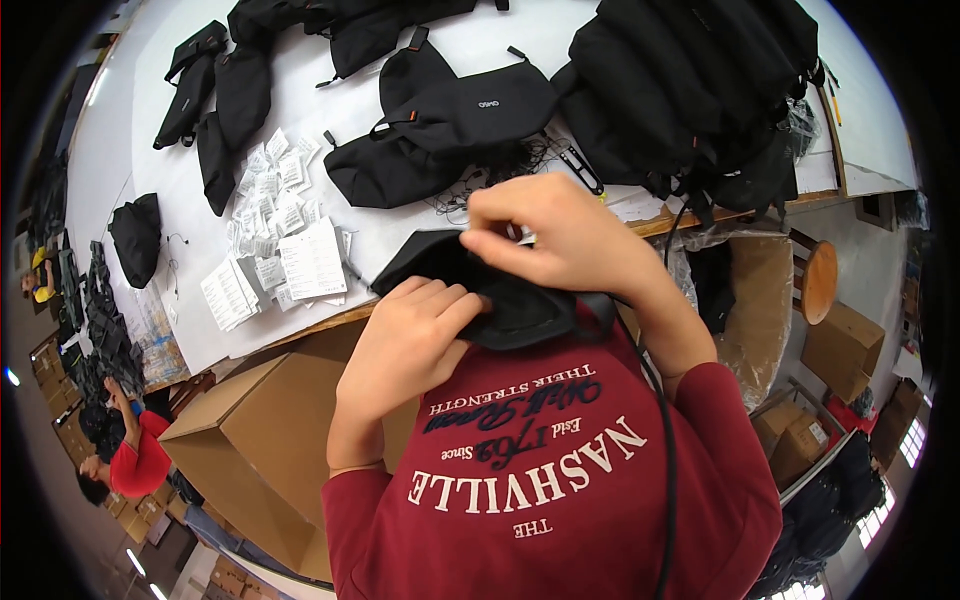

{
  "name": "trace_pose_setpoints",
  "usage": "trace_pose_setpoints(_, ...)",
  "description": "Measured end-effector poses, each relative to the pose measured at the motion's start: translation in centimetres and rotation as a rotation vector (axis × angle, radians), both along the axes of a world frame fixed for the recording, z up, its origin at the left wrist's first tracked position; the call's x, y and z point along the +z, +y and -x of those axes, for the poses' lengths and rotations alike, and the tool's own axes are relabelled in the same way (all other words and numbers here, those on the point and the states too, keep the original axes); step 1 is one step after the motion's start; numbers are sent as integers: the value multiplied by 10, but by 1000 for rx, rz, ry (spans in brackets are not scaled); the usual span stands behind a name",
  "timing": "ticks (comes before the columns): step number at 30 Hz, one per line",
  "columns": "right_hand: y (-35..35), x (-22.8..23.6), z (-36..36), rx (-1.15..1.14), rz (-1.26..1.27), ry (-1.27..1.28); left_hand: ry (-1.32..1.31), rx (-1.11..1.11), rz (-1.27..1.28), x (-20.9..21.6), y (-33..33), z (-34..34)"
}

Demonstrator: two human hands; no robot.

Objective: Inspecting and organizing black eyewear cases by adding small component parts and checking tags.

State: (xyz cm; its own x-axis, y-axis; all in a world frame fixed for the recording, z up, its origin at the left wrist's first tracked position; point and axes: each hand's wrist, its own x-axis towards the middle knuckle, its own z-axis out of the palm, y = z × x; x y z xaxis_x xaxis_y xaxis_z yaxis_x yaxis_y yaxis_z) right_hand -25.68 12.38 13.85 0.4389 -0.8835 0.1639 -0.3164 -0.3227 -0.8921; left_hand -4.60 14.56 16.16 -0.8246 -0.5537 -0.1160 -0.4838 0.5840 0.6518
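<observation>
A black fabric pouch [527,318] is held in front of my chest, at the table's near edge, with its mouth spread apart. My left hand [415,335] is closed on its near left rim, the fingers curling over the cloth into the opening. On the far rim my right hand [550,228] is closed in a pinch, thumb and fingers together. What lies inside the pouch is too dark to make out. Just beyond my hands is a heap of finished-looking black pouches [450,115], with a tangle of dark threads [530,155] beside it.
White paper labels [270,225] lie heaped on the white table [190,330] at left. A large pile of black bags [690,90] fills the far right, near a black-handled cutter [581,171]. Below stand a cardboard box [260,440] and a plastic-lined carton [755,300]. Another person [140,455] is at far left.
</observation>
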Motion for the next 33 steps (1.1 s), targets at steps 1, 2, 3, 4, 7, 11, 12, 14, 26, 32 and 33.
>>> trace_pose_setpoints(1,0,-1,-4,40,-32,-8,22,37,-22,5,1,4)
trace_pose_setpoints(2,0,-1,-9,95,-38,-35,19,33,12,1,2,2)
trace_pose_setpoints(3,1,-2,-12,107,-64,-34,-19,30,-19,-1,4,1)
trace_pose_setpoints(4,1,-2,-14,119,-90,-33,-58,27,-50,-3,5,1)
trace_pose_setpoints(7,-1,4,-16,128,-260,11,-176,32,-104,-11,9,-4)
trace_pose_setpoints(11,2,-19,-9,147,-624,-523,40,85,-257,-21,2,-13)
trace_pose_setpoints(12,2,-16,-1,158,-650,-530,-58,128,-418,-13,-4,-14)
trace_pose_setpoints(14,8,-19,10,138,-658,-513,52,289,-453,-21,3,-30)
trace_pose_setpoints(26,18,-32,6,302,-602,-168,424,702,-702,-28,3,-69)
trace_pose_setpoints(32,17,-14,20,120,-503,-238,484,792,-652,-34,1,-68)
trace_pose_setpoints(33,15,-11,23,67,-491,-162,468,790,-615,-36,1,-69)
